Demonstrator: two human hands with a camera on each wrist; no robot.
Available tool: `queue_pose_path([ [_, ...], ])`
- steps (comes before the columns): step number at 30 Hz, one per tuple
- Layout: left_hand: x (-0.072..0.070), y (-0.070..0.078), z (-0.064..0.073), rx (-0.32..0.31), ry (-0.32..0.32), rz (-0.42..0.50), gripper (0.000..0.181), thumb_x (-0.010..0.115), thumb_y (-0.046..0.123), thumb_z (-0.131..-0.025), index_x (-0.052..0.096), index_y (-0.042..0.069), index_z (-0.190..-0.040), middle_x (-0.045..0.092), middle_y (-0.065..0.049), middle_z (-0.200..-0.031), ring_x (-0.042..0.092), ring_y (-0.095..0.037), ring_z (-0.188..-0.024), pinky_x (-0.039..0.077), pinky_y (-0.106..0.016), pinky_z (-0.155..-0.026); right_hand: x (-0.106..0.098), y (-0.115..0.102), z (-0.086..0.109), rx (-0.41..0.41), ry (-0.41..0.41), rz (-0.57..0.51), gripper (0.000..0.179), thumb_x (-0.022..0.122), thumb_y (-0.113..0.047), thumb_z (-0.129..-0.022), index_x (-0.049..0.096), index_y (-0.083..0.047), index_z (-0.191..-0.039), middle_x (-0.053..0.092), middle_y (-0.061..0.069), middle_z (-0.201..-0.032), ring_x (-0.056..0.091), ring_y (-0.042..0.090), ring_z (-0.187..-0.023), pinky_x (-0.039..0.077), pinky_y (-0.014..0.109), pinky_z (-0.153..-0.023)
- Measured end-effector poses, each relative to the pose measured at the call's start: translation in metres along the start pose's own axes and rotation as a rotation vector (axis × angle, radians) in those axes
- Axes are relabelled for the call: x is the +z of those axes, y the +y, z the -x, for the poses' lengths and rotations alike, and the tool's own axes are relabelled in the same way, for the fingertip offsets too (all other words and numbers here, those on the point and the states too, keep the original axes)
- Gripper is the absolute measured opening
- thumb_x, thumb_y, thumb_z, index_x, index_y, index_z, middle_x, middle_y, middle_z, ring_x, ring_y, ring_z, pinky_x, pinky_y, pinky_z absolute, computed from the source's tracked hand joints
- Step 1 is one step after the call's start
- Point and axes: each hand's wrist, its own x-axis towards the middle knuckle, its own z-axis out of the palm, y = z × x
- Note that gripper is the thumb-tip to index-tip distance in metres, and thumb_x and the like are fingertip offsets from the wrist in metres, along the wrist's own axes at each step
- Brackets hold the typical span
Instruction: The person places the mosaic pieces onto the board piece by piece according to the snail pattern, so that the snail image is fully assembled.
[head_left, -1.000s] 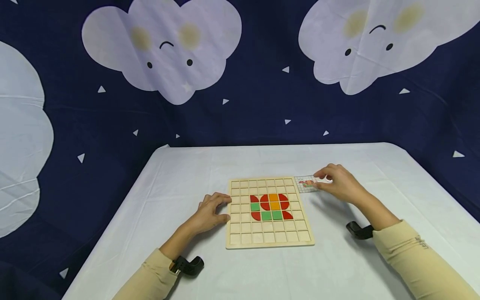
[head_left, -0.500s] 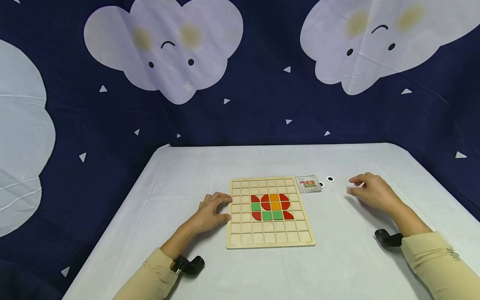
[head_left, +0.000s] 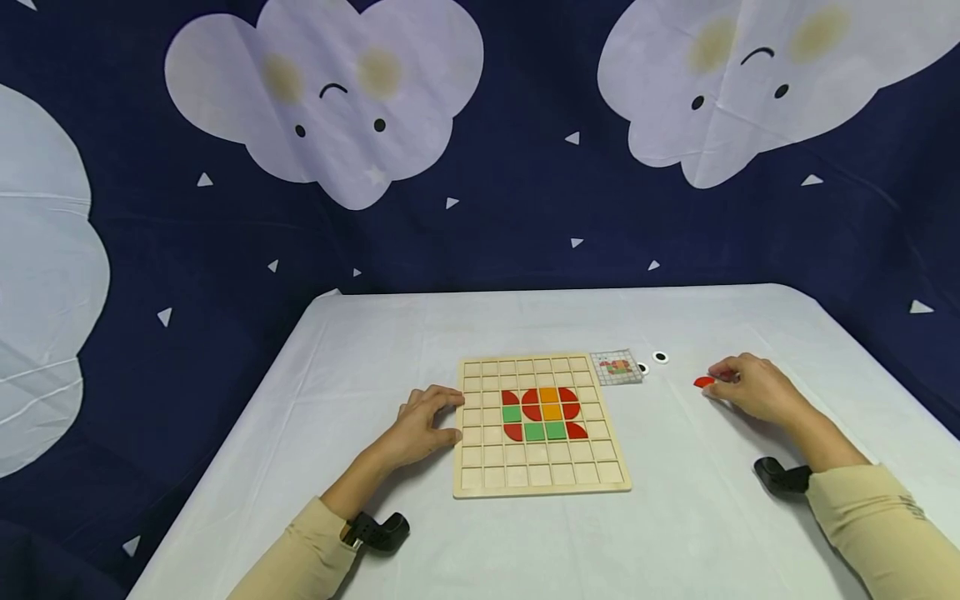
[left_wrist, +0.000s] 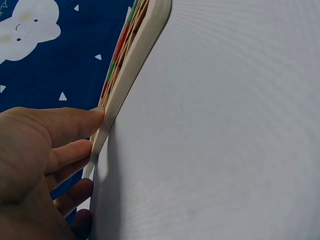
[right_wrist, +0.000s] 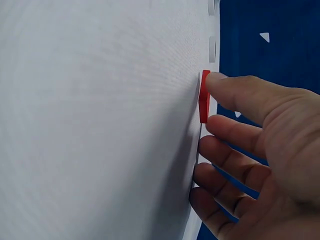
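In the head view, a square wooden grid board point(head_left: 542, 468) lies on the white table with red, green and orange tiles point(head_left: 551, 403) set in its middle cells. My left hand point(head_left: 418, 427) rests at the board's left edge, thumb and fingers spread apart along it. The left wrist view shows the thumb tip on the edge of the board point(left_wrist: 131, 70). Off to the right, my right hand point(head_left: 757, 390) pinches a red tile with a curved edge point(head_left: 703, 382) between thumb and index finger. Seen edge-on in the right wrist view, the red tile point(right_wrist: 204, 97) is close over the table.
A small pattern card point(head_left: 617, 367) lies against the board's upper right corner. Beside it are two round white eye tiles, one point(head_left: 660, 357) slightly farther back and one point(head_left: 642, 368) by the card's edge. A dark blue cloud-print cloth point(head_left: 525, 233) hangs behind the table.
My right hand has left the pattern card and moved right, and a red tile now shows between its fingertips. Both eye tiles have come into view. My left hand stays at the board's edge.
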Motion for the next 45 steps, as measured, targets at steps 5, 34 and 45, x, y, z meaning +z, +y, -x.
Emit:
queue_pose_path([
  [5,0.000,0.000,0.000,0.005,0.004,0.002,0.048,0.074,0.013,-0.076,0.061,0.010,-0.122,0.053,0.001,-0.132,0.041,-0.018,-0.111,0.026,-0.039,-0.090,0.000,0.002,0.000,-0.002,-0.013,0.006,0.038,0.073,-0.025,-0.077,0.068,0.005,-0.100,0.063,0.023,-0.091,0.057,0.031,-0.082,0.039,0.036,-0.067],
  [34,0.000,-0.001,0.001,0.013,0.002,-0.006,0.049,0.074,0.014,-0.076,0.061,0.011,-0.123,0.053,0.001,-0.133,0.041,-0.018,-0.112,0.026,-0.038,-0.090,0.001,-0.054,-0.003,-0.110,0.051,-0.006,0.025,0.069,-0.016,-0.078,0.070,-0.002,-0.099,0.065,0.015,-0.094,0.054,0.028,-0.085,0.037,0.034,-0.070],
  [45,0.000,-0.001,0.001,0.012,0.000,-0.008,0.048,0.074,0.014,-0.077,0.061,0.011,-0.123,0.053,0.001,-0.133,0.041,-0.017,-0.111,0.026,-0.037,-0.089,0.017,-0.136,-0.017,-0.238,0.004,-0.052,0.022,0.071,-0.019,-0.080,0.070,-0.007,-0.099,0.064,0.008,-0.096,0.051,0.024,-0.089,0.039,0.035,-0.074],
])
